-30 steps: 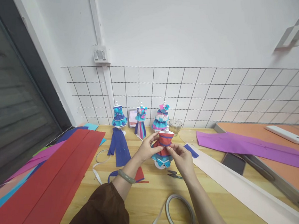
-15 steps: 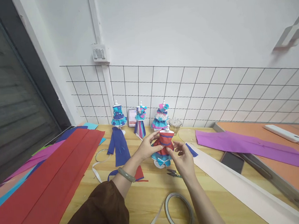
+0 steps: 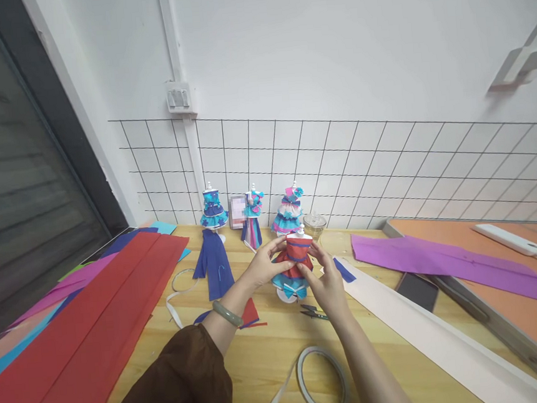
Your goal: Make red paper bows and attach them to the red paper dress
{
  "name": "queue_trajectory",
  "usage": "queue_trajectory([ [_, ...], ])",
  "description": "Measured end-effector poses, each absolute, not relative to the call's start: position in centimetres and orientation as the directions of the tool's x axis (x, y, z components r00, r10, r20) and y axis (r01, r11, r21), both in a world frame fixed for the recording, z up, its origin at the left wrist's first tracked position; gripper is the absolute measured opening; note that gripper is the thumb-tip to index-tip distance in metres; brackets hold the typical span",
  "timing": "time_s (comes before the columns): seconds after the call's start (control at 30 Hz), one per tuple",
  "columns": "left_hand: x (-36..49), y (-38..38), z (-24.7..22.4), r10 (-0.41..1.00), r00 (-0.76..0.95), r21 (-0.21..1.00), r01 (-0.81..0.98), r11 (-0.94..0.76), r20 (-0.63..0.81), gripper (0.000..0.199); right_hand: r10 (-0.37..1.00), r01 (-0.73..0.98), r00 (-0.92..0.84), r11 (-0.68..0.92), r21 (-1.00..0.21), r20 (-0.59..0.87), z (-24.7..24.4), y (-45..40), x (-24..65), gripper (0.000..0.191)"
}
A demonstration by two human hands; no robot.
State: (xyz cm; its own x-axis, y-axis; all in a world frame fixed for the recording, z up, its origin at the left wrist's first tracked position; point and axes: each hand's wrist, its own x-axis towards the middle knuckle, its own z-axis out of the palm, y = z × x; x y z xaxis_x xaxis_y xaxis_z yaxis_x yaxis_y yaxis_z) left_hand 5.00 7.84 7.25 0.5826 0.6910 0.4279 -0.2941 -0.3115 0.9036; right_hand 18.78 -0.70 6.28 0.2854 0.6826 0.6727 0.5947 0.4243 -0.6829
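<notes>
Head view: flat tape ring (image 3: 300, 379) toward the counter's (image 3: 259, 365) near edge; mid-counter, left grip (image 3: 263, 267) and right grip (image 3: 330, 285) clamp a ruffled dress form (image 3: 291, 278), the latter now reaching higher up its smooth red bodice (image 3: 299, 249); frilled figures (image 3: 253, 208) line the far edge.

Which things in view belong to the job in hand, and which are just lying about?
Likely the job:
red-topped dress form, between left hand and right hand
snips
tape roll
red sheet

Likely just lying about:
phone
white device
clear container
three dress forms by the wall
</notes>
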Motion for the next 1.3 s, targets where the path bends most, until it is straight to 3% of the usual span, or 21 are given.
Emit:
queue_trajectory([
  [0.3,4.89,7.75,7.38,0.689,0.591,0.908,-0.29,-0.303,0.419,0.064,0.624,0.747,0.198,0.404,-0.528,0.756,6.24,-0.74,19.03,0.047],
  [1.3,4.94,7.5,7.71,0.705,0.559,0.9,-0.248,-0.359,0.436,0.062,0.684,0.677,0.243,0.388,-0.625,0.688,6.15,-0.21,18.99,0.046],
])
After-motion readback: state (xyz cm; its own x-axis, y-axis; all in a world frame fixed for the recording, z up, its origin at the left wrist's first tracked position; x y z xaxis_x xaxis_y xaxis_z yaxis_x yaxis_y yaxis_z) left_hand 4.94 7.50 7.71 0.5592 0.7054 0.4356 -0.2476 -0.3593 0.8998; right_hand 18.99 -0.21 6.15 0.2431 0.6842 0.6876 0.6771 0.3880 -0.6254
